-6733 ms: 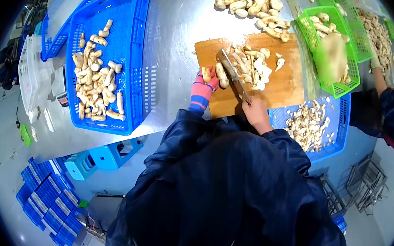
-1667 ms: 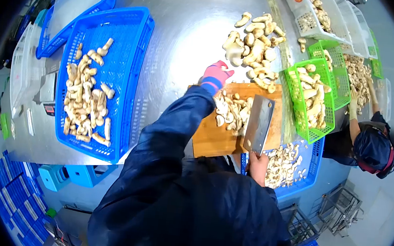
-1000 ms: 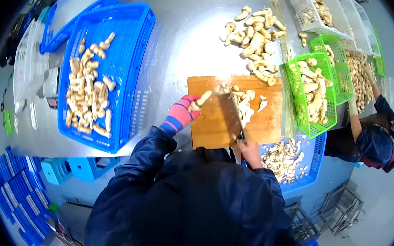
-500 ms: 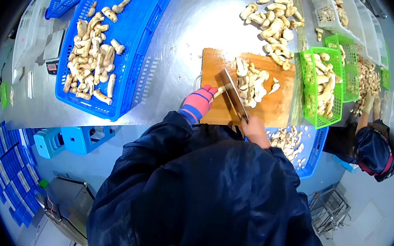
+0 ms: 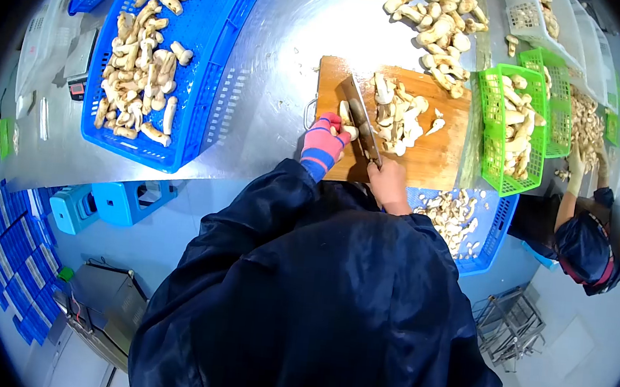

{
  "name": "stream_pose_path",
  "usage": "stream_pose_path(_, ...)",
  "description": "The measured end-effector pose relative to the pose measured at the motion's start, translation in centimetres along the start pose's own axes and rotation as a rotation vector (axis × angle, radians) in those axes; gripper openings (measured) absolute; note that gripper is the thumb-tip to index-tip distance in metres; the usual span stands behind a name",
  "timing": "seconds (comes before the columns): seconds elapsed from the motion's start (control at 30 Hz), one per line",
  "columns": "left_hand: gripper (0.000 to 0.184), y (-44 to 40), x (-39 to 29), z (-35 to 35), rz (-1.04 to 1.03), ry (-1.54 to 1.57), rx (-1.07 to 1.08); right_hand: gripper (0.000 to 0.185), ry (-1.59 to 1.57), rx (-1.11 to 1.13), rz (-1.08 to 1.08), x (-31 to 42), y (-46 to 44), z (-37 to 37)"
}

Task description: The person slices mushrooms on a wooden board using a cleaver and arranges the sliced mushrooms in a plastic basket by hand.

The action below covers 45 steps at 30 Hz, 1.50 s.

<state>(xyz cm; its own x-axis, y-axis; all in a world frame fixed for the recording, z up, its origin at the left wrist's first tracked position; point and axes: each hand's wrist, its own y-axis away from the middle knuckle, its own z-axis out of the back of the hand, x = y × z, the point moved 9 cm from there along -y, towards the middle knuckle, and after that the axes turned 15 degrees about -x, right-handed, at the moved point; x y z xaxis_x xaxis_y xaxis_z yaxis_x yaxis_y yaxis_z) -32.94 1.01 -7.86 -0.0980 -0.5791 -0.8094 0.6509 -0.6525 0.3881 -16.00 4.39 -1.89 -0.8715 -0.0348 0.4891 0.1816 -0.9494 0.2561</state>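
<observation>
My left hand (image 5: 325, 143) curls round a mushroom (image 5: 345, 114); my right hand (image 5: 388, 183) tightly grips the cleaver (image 5: 362, 117). The scale's display (image 5: 76, 90) is unreadably small.

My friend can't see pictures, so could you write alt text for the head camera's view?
A person's right hand holds a cleaver over a wooden board; the gloved left hand holds mushroom beside the cleaver. Cut pieces lie right of it; a blue crate of mushrooms stands left, a green basket right.
</observation>
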Motion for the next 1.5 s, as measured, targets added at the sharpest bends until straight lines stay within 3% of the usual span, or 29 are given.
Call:
stream_pose_path(0.1,0.041,-0.2,0.7,-0.9,0.126,-0.024,-0.005,0.024,-0.021,0.007,0.002,0.1,-0.4,0.4)
stream_pose_path(0.53,0.045,-0.9,0.7,-1.6,0.137,-0.052,-0.127,0.019,-0.058,-0.02,-0.046,0.8,4.4,4.1)
stream_pose_path(0.77,0.043,-1.5,1.8,-2.3,0.016,-0.172,-0.077,0.021,-0.001,-0.029,0.057,0.9,0.4,-0.5)
stream_pose_path(0.8,0.042,-1.5,1.6,-2.6,-0.089,-0.226,-0.046,0.021,-0.022,-0.01,0.039,1.4,0.5,0.4)
stream_pose_path(0.9,0.044,-1.2,0.7,-1.6,0.128,-0.127,-0.081,0.021,-0.036,0.014,-0.025,1.2,2.1,2.3)
stream_pose_path(1.0,0.049,-1.1,0.4,-1.7,0.131,-0.097,-0.064,0.021,-0.035,0.057,-0.129,0.7,3.7,3.3)
stream_pose_path(1.37,0.044,-1.7,1.9,-1.9,0.135,-0.108,0.008,0.024,-0.027,0.012,-0.005,0.5,-0.9,-1.2)
stream_pose_path(1.5,0.046,-1.9,3.5,-1.6,0.316,0.07,0.13,0.023,-0.099,-0.094,-0.055,-0.9,-1.2,1.0)
